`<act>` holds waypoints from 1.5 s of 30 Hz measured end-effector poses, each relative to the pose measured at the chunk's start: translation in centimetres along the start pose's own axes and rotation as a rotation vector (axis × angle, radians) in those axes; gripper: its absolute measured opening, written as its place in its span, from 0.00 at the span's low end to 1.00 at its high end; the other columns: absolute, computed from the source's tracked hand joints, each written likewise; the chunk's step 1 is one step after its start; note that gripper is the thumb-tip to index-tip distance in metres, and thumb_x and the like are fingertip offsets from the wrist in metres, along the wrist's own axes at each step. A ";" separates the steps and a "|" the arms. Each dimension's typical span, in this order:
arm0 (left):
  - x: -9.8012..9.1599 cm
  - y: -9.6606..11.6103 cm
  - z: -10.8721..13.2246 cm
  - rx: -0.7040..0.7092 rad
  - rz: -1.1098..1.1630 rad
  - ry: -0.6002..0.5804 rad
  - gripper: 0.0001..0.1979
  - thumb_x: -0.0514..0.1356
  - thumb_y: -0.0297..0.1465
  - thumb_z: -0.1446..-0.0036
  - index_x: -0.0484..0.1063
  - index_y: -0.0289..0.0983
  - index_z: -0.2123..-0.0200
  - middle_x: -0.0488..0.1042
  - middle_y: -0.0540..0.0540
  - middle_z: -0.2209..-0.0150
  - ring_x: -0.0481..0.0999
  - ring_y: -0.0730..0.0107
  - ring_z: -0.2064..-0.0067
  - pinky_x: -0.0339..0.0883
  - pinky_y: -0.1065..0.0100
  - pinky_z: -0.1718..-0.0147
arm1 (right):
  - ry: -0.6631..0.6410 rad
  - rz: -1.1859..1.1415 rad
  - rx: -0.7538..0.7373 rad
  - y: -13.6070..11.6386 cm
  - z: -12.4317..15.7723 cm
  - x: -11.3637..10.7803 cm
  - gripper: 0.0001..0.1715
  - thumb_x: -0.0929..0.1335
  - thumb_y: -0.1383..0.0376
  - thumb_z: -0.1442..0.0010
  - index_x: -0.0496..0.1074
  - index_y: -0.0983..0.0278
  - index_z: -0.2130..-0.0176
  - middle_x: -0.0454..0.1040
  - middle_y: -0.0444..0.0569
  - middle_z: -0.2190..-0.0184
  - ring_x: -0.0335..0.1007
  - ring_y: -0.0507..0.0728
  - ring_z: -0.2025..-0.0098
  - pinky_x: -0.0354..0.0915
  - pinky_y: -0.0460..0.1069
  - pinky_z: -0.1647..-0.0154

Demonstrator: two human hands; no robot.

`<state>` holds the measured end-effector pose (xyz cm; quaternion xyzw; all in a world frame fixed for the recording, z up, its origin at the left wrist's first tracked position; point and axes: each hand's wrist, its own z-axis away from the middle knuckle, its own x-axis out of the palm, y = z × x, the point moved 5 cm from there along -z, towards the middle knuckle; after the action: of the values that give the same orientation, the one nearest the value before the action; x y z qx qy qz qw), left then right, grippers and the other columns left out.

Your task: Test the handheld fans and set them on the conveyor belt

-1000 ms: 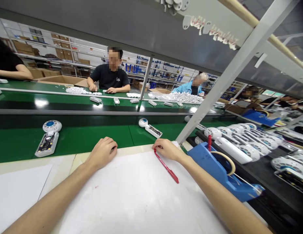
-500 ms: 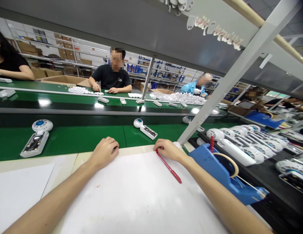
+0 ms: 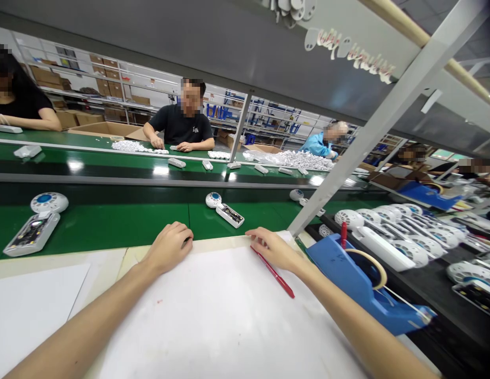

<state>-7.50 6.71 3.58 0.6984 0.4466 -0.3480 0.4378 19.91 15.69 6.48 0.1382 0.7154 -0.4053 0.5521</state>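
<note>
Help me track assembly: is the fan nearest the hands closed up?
Open: the fan shows a dark circuit board in its uncovered handle.

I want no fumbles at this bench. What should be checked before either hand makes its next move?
1. Right hand on the red pen: ok, it rests on the pen's far end.
2. Pen gripped: not ok, the fingers lie flat.
3. Left hand free: cannot tell, it is curled on the white sheet's edge.
4. Fan unit on the green belt close by: ok, just past both hands.
5. Blue tape dispenser apart from the right forearm: ok.
</note>
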 end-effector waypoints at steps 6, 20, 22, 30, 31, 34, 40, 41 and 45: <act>-0.1 0.1 0.1 -0.004 0.006 -0.001 0.12 0.51 0.30 0.36 0.74 0.37 0.65 0.76 0.45 0.62 0.72 0.60 0.56 0.64 0.57 0.55 | 0.155 0.292 0.101 -1.1 2.3 2.3 0.16 0.62 0.59 0.32 0.70 0.64 0.51 0.71 0.56 0.55 0.69 0.64 0.50 0.65 0.57 0.50; -0.2 0.2 -0.1 -0.009 0.009 -0.015 0.13 0.50 0.30 0.36 0.74 0.37 0.65 0.76 0.44 0.62 0.72 0.60 0.56 0.64 0.57 0.55 | 0.233 0.035 0.140 -0.5 3.0 2.1 0.11 0.55 0.63 0.30 0.62 0.63 0.54 0.74 0.53 0.63 0.72 0.60 0.63 0.65 0.54 0.61; -0.2 0.2 -0.1 -0.010 0.010 -0.020 0.13 0.50 0.30 0.36 0.74 0.37 0.65 0.76 0.44 0.62 0.72 0.59 0.56 0.64 0.57 0.55 | 0.337 -0.191 0.133 -0.3 3.6 1.2 0.11 0.57 0.59 0.30 0.62 0.61 0.53 0.71 0.47 0.68 0.68 0.56 0.70 0.65 0.51 0.69; -0.3 0.3 0.0 -0.010 0.014 -0.024 0.13 0.50 0.29 0.36 0.74 0.38 0.66 0.76 0.44 0.63 0.71 0.60 0.58 0.64 0.57 0.56 | 0.847 -0.966 0.021 -0.5 7.0 -1.7 0.10 0.64 0.56 0.34 0.59 0.57 0.61 0.60 0.34 0.80 0.49 0.47 0.85 0.48 0.41 0.86; -0.3 0.3 0.0 -0.010 0.013 -0.023 0.13 0.50 0.29 0.36 0.74 0.38 0.66 0.76 0.44 0.63 0.71 0.60 0.58 0.64 0.57 0.56 | 0.883 -0.981 0.007 -0.7 7.5 -1.9 0.10 0.64 0.55 0.33 0.59 0.57 0.62 0.60 0.34 0.81 0.50 0.47 0.85 0.48 0.41 0.86; -0.2 0.2 0.0 -0.008 0.012 -0.021 0.12 0.50 0.30 0.36 0.74 0.38 0.66 0.76 0.44 0.63 0.71 0.60 0.57 0.64 0.57 0.56 | 0.929 -1.049 0.010 -1.3 8.8 -2.1 0.10 0.65 0.58 0.33 0.59 0.57 0.65 0.59 0.35 0.83 0.50 0.48 0.85 0.48 0.42 0.86; -0.3 0.2 0.0 -0.006 0.009 -0.018 0.12 0.50 0.29 0.37 0.74 0.38 0.66 0.76 0.44 0.63 0.71 0.60 0.58 0.64 0.57 0.56 | 0.717 -1.280 0.035 -1.6 11.5 -1.5 0.20 0.60 0.55 0.35 0.61 0.61 0.76 0.54 0.41 0.85 0.50 0.51 0.84 0.50 0.48 0.82; -0.3 0.3 0.0 -0.005 0.008 -0.017 0.12 0.50 0.29 0.37 0.74 0.38 0.66 0.76 0.44 0.63 0.71 0.60 0.58 0.64 0.57 0.56 | 0.670 -1.293 0.043 -1.8 12.0 -1.5 0.22 0.60 0.55 0.36 0.60 0.61 0.78 0.53 0.42 0.85 0.50 0.51 0.83 0.51 0.49 0.81; -0.3 0.3 0.0 0.003 0.006 -0.013 0.12 0.51 0.29 0.37 0.74 0.38 0.66 0.76 0.44 0.63 0.71 0.59 0.58 0.64 0.57 0.56 | 0.516 -1.285 0.076 -2.9 13.5 -1.3 0.27 0.58 0.50 0.36 0.55 0.60 0.81 0.48 0.42 0.84 0.46 0.54 0.81 0.51 0.52 0.79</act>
<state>-7.30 6.52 3.96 0.6983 0.4409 -0.3519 0.4406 27.71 4.28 8.05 -0.2018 0.7492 -0.6308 0.0096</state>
